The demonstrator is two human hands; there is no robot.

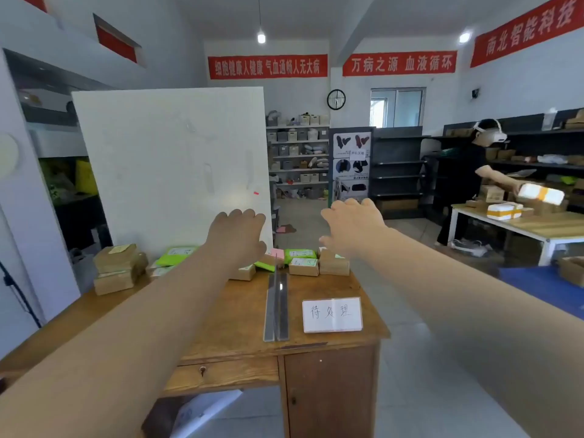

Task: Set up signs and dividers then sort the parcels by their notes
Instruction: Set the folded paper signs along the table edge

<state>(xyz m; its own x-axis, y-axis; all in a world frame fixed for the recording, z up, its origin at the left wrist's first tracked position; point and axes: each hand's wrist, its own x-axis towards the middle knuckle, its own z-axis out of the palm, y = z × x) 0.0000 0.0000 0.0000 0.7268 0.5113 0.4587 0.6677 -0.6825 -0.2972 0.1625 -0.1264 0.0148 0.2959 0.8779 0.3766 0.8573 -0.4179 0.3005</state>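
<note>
Reaching over the desk (331, 289), the left hand (238, 238) and the right hand (350, 229) hold nothing, but I cannot tell how their far-side fingers lie. The parcels (303, 266) sit in a row at the far edge, small brown boxes and soft green bags with paper notes on top. They look light; take boxes by the sides.

1. I had one wooden desk (331, 289) under my arms.
2. One handwritten sign (331, 315) stood below my right hand (350, 227).
3. One metal divider (277, 306) lay between my arms, below my left hand (238, 235).
4. Brown cardboard parcels (115, 268): at least six visible around my hands.
5. Green parcels (177, 256): about three; the exact count was unclear.
6. One white board (170, 159) stood beyond my left hand.
</note>
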